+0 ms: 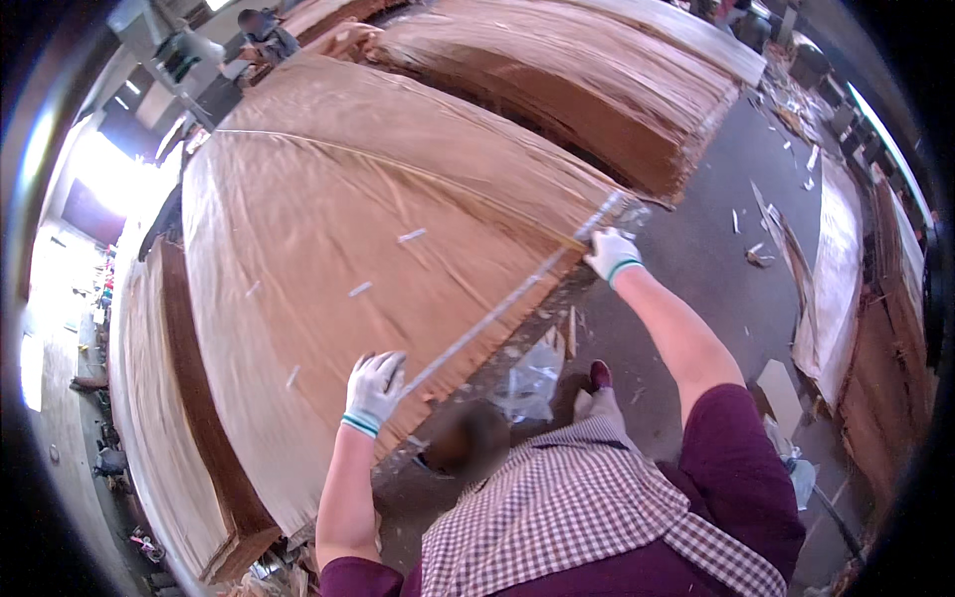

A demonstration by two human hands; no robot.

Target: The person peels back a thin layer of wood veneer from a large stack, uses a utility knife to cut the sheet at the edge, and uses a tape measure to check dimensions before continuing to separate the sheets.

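A large thin brown veneer sheet (pixel 378 209) lies on top of a tall stack in front of me. A long strip of clear tape (pixel 507 298) runs along the sheet's near edge. My left hand (pixel 374 390), in a white glove, presses on the strip's lower end at the sheet's edge. My right hand (pixel 612 251), also gloved, grips the strip's upper end near the sheet's far corner. Short pieces of tape (pixel 411 236) dot the sheet.
A second veneer stack (pixel 577 90) stands behind, another stack (pixel 169 398) to the left. More sheets (pixel 836 279) lean at the right. Scraps and a clear plastic bag (pixel 532 378) litter the grey floor (pixel 696 229). Another person (pixel 264 35) works at the far end.
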